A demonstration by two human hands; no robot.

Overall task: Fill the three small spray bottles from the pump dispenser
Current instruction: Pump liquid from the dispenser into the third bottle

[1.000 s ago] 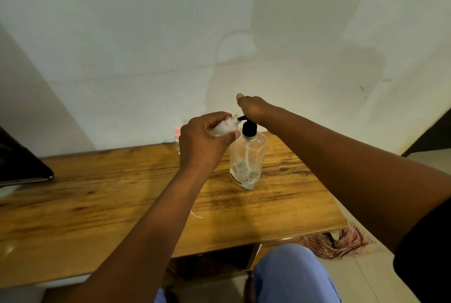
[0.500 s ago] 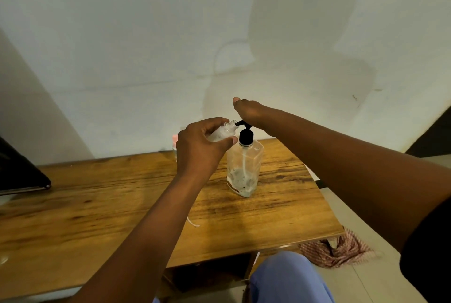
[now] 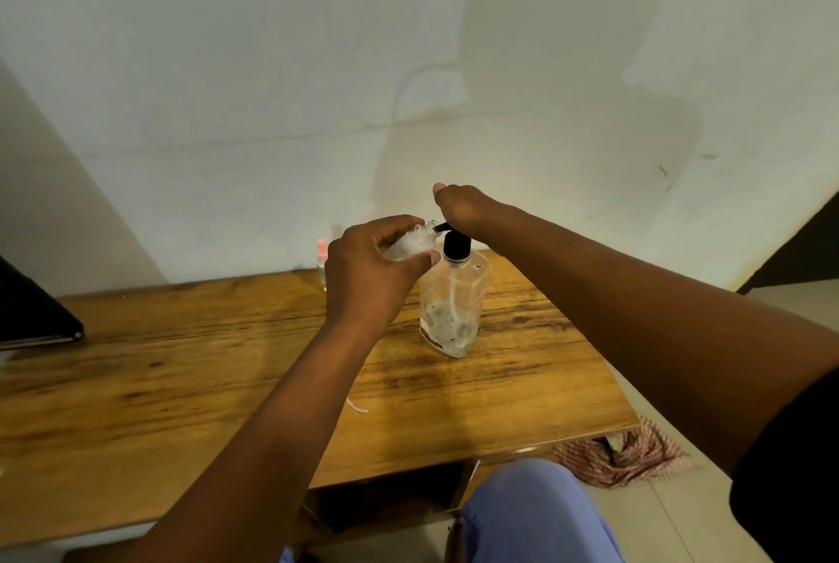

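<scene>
The table [image 3: 181, 403] was glossy, streaky-grained wood. The pump dispenser [image 3: 454, 308] was clear plastic with a black matt pump head [image 3: 455, 246]. A woven checked cloth [image 3: 622, 456] lay crumpled.

We can read no text, brand, number or sign anywhere. The pump dispenser [image 3: 454, 304] carries a brownish strip near its base that may be a label, but any print on it is too blurred for us to read.

The pump dispenser [image 3: 454, 308] is clear with a black pump top, the table [image 3: 181, 381] is orange-brown wood with dark grain streaks, the wall [image 3: 318, 63] is plain white — and the floor cloth [image 3: 622, 458] is red-and-white patterned.
</scene>
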